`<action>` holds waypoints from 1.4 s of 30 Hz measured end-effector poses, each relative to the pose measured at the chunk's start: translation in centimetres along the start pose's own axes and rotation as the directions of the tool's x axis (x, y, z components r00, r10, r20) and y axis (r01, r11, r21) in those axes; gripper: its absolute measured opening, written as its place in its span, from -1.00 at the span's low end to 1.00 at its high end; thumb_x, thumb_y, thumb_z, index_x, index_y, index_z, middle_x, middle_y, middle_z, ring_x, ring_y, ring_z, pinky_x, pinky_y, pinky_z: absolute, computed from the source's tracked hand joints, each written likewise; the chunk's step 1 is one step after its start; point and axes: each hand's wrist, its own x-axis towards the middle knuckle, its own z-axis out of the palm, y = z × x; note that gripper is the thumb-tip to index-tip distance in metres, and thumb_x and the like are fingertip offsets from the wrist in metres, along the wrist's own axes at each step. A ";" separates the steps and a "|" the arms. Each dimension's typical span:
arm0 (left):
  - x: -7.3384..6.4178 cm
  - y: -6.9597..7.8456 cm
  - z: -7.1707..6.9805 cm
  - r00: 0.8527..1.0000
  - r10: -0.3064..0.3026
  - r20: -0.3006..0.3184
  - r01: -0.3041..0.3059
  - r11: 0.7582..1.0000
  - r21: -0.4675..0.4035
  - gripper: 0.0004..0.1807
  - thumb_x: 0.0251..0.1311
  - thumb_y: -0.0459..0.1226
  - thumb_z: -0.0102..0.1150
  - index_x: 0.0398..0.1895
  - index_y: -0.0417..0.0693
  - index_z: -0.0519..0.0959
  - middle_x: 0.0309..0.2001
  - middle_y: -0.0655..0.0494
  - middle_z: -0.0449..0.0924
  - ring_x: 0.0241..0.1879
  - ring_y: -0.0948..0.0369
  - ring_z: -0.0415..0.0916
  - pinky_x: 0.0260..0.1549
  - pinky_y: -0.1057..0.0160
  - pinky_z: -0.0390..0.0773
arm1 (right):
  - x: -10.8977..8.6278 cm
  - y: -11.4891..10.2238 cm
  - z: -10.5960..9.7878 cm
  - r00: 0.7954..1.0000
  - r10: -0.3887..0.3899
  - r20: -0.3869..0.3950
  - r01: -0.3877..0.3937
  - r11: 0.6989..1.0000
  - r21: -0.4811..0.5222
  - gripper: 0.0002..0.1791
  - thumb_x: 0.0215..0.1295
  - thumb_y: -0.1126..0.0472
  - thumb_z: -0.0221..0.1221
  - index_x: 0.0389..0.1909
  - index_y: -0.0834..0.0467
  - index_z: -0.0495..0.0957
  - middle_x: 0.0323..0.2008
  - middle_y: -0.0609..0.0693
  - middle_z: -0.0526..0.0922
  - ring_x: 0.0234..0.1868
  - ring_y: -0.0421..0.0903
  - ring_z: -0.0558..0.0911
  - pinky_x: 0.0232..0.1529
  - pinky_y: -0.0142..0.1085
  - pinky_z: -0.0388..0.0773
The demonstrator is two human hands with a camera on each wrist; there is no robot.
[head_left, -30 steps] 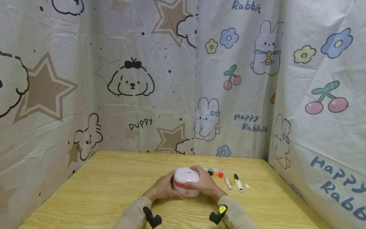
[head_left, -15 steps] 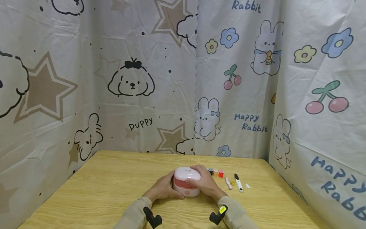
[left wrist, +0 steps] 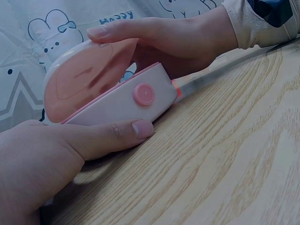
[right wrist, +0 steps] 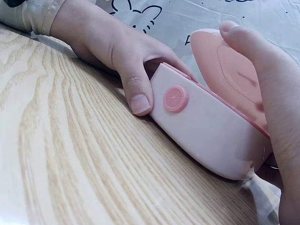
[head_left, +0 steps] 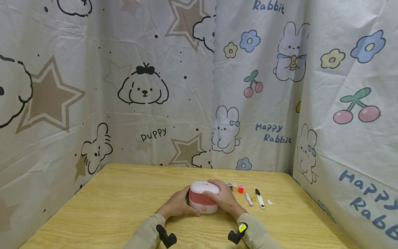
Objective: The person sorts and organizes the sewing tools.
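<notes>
On the worktop (head_left: 130, 200), on the side near the person, I see a white and pink oval box (head_left: 199, 197), and both hands are on it. The left hand (head_left: 177, 204) holds the left end of the box: its thumb lies along the lower front of the white base (left wrist: 119, 105), and its other fingers go around toward the back, where they are mostly hidden from me. The right hand (head_left: 226, 199) pinches the lid (head_left: 202, 186) at the right side, with the thumb on the front edge and the fingers over the far side. The lid is tilted up, so there is a gap at the front, and in both wrist views I look at its salmon-pink inner side. I cannot tell what the base contains. On its front there is 1 round pink button (right wrist: 175, 99). Just beyond the right hand, 3 thread spools are in a row: a dark spool (head_left: 229, 186), a beige spool (head_left: 234, 187) and a red spool (head_left: 240, 188). Farther right lie a pink and white item (head_left: 249, 199), too small for me to recognise, a small yellow item (head_left: 253, 199), black and white thread snips (head_left: 260, 199) and a small white piece (head_left: 269, 202). Behind the worktop hangs a curtain (head_left: 186, 114) with printed puppies, rabbits and stars.
</notes>
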 end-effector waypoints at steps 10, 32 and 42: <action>0.0 -0.1 0.0 1.000 -0.010 -0.001 0.010 1.000 -0.001 0.27 -0.17 0.11 0.70 0.57 -0.17 0.21 0.36 -0.04 0.47 0.28 0.03 0.45 0.27 -0.10 0.42 | 0.1 0.0 0.1 0.999 0.038 -0.019 -0.037 0.999 0.031 -0.31 0.30 -0.14 0.32 0.28 0.26 0.58 0.20 0.13 0.60 0.21 0.12 0.55 0.23 0.13 0.46; 0.2 -0.2 0.1 1.000 -0.004 -0.011 0.004 1.000 0.009 0.21 -0.19 0.12 0.70 0.53 -0.09 0.28 0.31 0.05 0.52 0.28 0.07 0.45 0.30 -0.09 0.39 | 0.9 -0.6 0.6 0.986 0.130 -0.104 -0.124 0.990 0.061 -0.45 0.38 -0.21 0.23 0.12 0.15 0.65 0.06 0.09 0.68 0.02 0.00 0.63 0.08 -0.06 0.58; -0.1 0.2 -0.1 1.000 0.007 -0.008 -0.007 1.000 0.025 0.23 -0.17 0.11 0.70 0.54 -0.18 0.25 0.32 -0.02 0.51 0.27 0.00 0.46 0.27 -0.12 0.41 | 1.4 -1.0 0.6 0.975 0.159 -0.158 -0.151 0.987 0.058 -0.47 0.38 -0.29 0.20 -0.03 0.09 0.69 -0.02 0.00 0.72 0.04 0.00 0.64 0.13 0.02 0.56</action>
